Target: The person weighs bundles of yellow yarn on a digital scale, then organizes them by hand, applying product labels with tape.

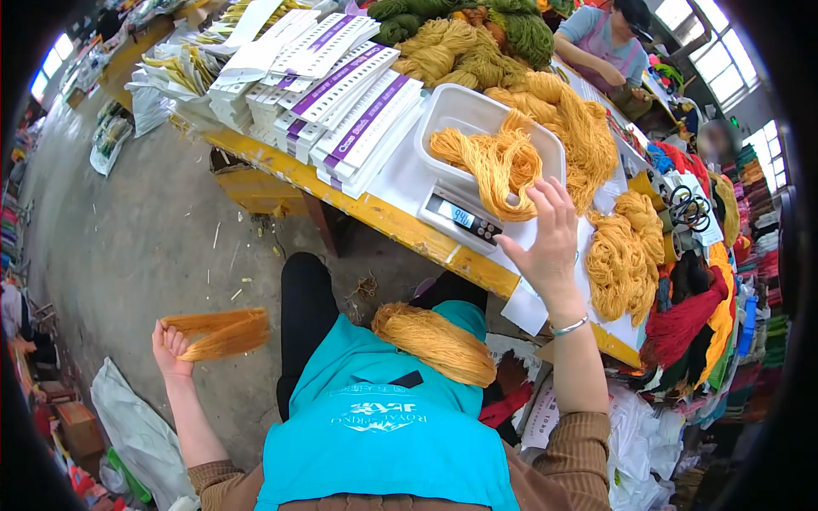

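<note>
My left hand [173,347] is closed around one end of an orange-gold yarn skein [228,333], stretched out to the side above the floor. My right hand [548,237] is raised with fingers apart, beside a white plastic tub [433,128]. In that tub lies a loose golden yarn hank [494,162], part of it hanging over the front rim close to my fingers. Under the tub stands a digital scale [460,216] with a lit display. Across my lap, on the turquoise apron [383,443], rests a thick golden yarn bundle [434,341].
Stacks of white and purple cards [366,119] line the yellow-edged table [400,223]. More golden yarn [626,255] and green yarn [520,34] are heaped there. Black-handled scissors [688,209] lie at the right. Another person [601,47] sits across the table.
</note>
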`<state>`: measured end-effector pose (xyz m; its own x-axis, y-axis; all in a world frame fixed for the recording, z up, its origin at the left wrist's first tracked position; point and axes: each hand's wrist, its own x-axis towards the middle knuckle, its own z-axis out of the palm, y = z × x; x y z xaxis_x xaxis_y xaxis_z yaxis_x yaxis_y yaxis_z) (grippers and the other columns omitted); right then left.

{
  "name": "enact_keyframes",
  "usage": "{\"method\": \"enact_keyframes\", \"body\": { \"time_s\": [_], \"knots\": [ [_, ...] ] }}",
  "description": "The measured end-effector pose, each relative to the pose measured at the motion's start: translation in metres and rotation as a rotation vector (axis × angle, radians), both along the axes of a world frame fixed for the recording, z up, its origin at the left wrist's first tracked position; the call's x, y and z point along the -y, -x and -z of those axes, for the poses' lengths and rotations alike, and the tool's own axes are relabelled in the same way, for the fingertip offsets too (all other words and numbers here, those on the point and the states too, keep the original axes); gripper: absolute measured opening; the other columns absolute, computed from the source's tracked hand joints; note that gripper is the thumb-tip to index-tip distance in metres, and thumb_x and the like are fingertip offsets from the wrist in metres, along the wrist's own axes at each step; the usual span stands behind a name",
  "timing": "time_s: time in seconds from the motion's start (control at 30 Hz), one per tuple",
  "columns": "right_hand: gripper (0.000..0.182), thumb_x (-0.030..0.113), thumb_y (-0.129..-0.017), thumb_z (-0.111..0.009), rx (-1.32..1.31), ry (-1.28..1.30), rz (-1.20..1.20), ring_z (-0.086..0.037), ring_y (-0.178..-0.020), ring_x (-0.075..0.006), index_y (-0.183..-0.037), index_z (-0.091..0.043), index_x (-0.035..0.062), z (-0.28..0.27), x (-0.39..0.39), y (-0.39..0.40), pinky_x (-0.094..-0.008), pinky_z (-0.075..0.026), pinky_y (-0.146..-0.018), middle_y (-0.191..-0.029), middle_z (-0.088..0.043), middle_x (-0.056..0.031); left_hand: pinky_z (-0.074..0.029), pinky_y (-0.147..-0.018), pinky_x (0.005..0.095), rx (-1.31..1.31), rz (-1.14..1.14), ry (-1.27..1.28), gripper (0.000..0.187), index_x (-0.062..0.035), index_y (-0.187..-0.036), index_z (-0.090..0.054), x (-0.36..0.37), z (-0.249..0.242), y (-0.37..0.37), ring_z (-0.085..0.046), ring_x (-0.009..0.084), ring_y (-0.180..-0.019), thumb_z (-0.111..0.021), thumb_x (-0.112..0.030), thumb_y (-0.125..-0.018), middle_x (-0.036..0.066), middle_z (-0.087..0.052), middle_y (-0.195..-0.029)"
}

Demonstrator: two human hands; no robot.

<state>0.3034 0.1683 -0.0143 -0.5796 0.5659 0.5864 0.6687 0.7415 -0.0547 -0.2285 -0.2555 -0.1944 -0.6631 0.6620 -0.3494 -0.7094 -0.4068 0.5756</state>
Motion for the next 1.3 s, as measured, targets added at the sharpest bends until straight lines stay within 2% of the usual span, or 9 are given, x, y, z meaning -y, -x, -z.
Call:
{"method": "enact_keyframes", "body": {
  "time_s": [0.1, 0.57, 0.6, 0.67, 0.8, 0.93, 1.03, 1.17, 1.3],
  "knots": [
    [0.086, 0.019, -0.056, -0.088, 0.034, -0.012, 0.048, -0.041, -0.132, -0.0335, -0.131, -0.045, 0.0092, 0.029, -0.006, 0.003, -0.0466, -0.034, -0.107, -0.137, -0.047, -0.0113, -0.019, -0.034, 0.0206, 0.007, -0.023, 0.015, 0.027, -0.0082, -0.087, -0.057, -0.012, -0.013, -0.010, -0.021, 0.0041, -0.039, -0.047, -0.027, -0.104, -0.006, -0.026, -0.052],
    [0.023, 0.004, -0.065, -0.068, -0.133, -0.101, -0.078, -0.059, -0.106, -0.0326, -0.086, -0.058, 0.0053, 0.033, -0.042, 0.017, -0.0453, -0.045, -0.094, -0.098, -0.062, -0.0122, -0.021, -0.035, 0.0208, 0.028, 0.097, -0.073, 0.026, -0.0085, -0.088, -0.055, -0.052, -0.049, -0.045, -0.022, 0.0040, -0.040, -0.045, -0.027, -0.104, -0.006, -0.027, -0.054],
    [0.017, 0.005, -0.069, -0.065, -0.114, -0.120, -0.093, -0.063, -0.087, -0.0311, -0.085, -0.058, 0.0025, 0.021, -0.048, 0.019, -0.0398, -0.049, -0.081, -0.083, -0.062, -0.0136, -0.021, -0.035, 0.0208, 0.030, 0.096, -0.077, 0.026, -0.0085, -0.088, -0.055, -0.054, -0.051, -0.048, -0.022, 0.0040, -0.040, -0.045, -0.027, -0.104, -0.006, -0.027, -0.054],
    [0.014, 0.008, -0.076, -0.061, -0.104, 0.496, 0.131, -0.063, -0.072, -0.0244, -0.088, -0.061, 0.0012, -0.005, -0.061, 0.013, -0.0329, -0.050, -0.070, -0.076, -0.063, -0.0104, -0.021, -0.035, 0.0210, 0.066, 0.116, -0.106, 0.027, -0.0084, -0.088, -0.055, -0.060, -0.057, -0.053, -0.022, 0.0041, -0.040, -0.045, -0.026, -0.104, -0.006, -0.027, -0.053],
    [0.018, 0.013, -0.084, -0.059, -0.732, 1.215, -0.375, -0.061, -0.069, -0.0165, -0.092, -0.064, -0.0017, -0.093, -0.105, 0.023, -0.0272, -0.050, -0.067, -0.078, -0.066, -0.0080, -0.022, -0.036, 0.0215, 0.064, 0.174, -0.177, 0.028, -0.0083, -0.088, -0.056, -0.075, -0.075, -0.067, -0.022, 0.0042, -0.040, -0.044, -0.028, -0.104, -0.006, -0.027, -0.052],
    [0.024, 0.017, -0.089, -0.058, -0.734, 1.082, -0.677, -0.062, -0.075, -0.0163, -0.101, -0.062, -0.0033, -0.207, -0.130, 0.027, -0.0283, -0.051, -0.067, -0.091, -0.067, -0.0126, -0.024, -0.038, 0.0224, 0.035, 0.233, -0.338, 0.031, -0.0077, -0.090, -0.057, -0.084, -0.096, -0.080, -0.024, 0.0042, -0.040, -0.043, -0.030, -0.105, -0.006, -0.030, -0.051],
    [0.033, 0.016, -0.097, -0.050, -0.618, 1.253, -1.023, -0.060, -0.103, -0.0222, -0.119, -0.056, -0.0082, -0.308, -0.143, 0.007, -0.0321, -0.049, -0.086, -0.112, -0.063, -0.0173, -0.025, -0.039, 0.0229, -0.020, 0.290, -0.510, 0.030, -0.0045, -0.108, -0.058, -0.087, -0.105, -0.084, -0.025, 0.0048, -0.040, -0.043, -0.031, -0.105, -0.005, -0.031, -0.051],
    [0.035, 0.019, -0.098, -0.048, -0.784, 0.836, -1.012, -0.060, -0.105, -0.0237, -0.119, -0.056, -0.0074, -0.385, -0.081, 0.021, -0.0337, -0.049, -0.089, -0.116, -0.062, -0.0189, -0.028, -0.040, 0.0220, -0.080, 0.388, -0.746, 0.047, -0.0039, -0.143, -0.044, -0.106, -0.149, -0.111, -0.027, 0.0058, -0.040, -0.048, -0.028, -0.103, -0.004, -0.029, -0.050],
    [0.036, 0.021, -0.099, -0.045, -0.807, 0.657, -1.015, -0.060, -0.107, -0.0252, -0.120, -0.056, -0.0067, -0.407, -0.037, 0.037, -0.0353, -0.048, -0.092, -0.119, -0.060, -0.0205, -0.033, -0.044, 0.0212, -0.131, 0.506, -0.886, 0.053, -0.0064, -0.148, -0.037, -0.126, -0.179, -0.130, -0.033, 0.0062, -0.044, -0.053, -0.025, -0.101, -0.003, -0.033, -0.055]
  ]
}}
